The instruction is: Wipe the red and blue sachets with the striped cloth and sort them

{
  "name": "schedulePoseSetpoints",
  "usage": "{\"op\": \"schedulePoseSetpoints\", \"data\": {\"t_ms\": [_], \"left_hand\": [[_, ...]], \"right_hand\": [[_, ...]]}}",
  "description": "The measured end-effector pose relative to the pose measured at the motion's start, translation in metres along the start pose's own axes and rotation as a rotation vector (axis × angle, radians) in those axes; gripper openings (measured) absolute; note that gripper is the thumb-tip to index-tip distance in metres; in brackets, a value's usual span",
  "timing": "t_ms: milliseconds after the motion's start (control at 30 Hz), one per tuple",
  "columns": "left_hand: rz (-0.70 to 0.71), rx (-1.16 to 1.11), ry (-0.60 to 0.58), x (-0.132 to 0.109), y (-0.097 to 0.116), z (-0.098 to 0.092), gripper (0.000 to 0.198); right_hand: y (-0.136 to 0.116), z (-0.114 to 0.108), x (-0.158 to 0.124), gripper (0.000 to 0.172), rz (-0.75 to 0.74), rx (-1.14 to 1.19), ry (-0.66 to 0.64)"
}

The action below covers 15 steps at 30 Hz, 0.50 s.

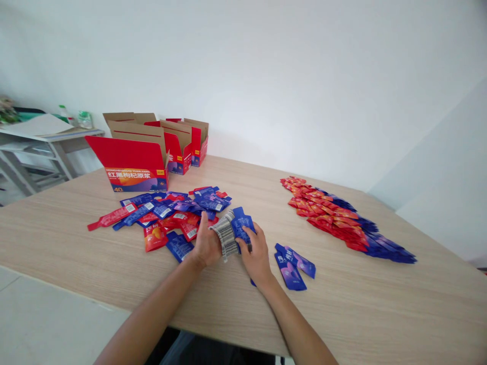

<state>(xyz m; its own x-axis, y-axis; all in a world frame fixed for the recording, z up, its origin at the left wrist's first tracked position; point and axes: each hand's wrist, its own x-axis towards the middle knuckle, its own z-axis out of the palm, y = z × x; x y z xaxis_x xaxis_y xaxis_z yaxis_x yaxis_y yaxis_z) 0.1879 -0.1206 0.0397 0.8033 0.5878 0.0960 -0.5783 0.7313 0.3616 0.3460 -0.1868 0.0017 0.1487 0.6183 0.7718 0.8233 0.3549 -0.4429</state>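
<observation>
In front of me, between my two hands, is a thick stack of pouches (225, 237), its many edges showing as grey stripes. My left hand (208, 247) grips its left end, thumb up; its other fingers are mostly hidden behind the stack. A blue pouch (242, 226) with a narrow neck faces me at the right end, and my right hand (256, 253) pinches it with fingers bent over its face. Just right of that hand lie a few loose blue and purple pouches (291, 271). Part of another blue piece peeks out under the right wrist.
A loose pile of red and blue pouches (154, 237) spreads left of my hands. Behind it stand open red cartons (135, 165). Long overlapping rows of red pouches (331, 218) and blue pouches (388, 248) lie at right. A white wall backs the wooden table (380, 309).
</observation>
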Motion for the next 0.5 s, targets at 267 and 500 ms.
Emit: {"op": "schedulePoseSetpoints", "data": {"t_ms": [267,500], "left_hand": [[-0.198,0.138,-0.032,-0.001,-0.028,0.000,0.092],[-0.147,0.137,-0.039,0.001,-0.029,-0.001,0.093]], "right_hand": [[0.004,-0.006,0.003,0.032,0.008,-0.077,0.047],[0.011,-0.008,0.005,0.036,-0.008,-0.033,-0.072]]}}
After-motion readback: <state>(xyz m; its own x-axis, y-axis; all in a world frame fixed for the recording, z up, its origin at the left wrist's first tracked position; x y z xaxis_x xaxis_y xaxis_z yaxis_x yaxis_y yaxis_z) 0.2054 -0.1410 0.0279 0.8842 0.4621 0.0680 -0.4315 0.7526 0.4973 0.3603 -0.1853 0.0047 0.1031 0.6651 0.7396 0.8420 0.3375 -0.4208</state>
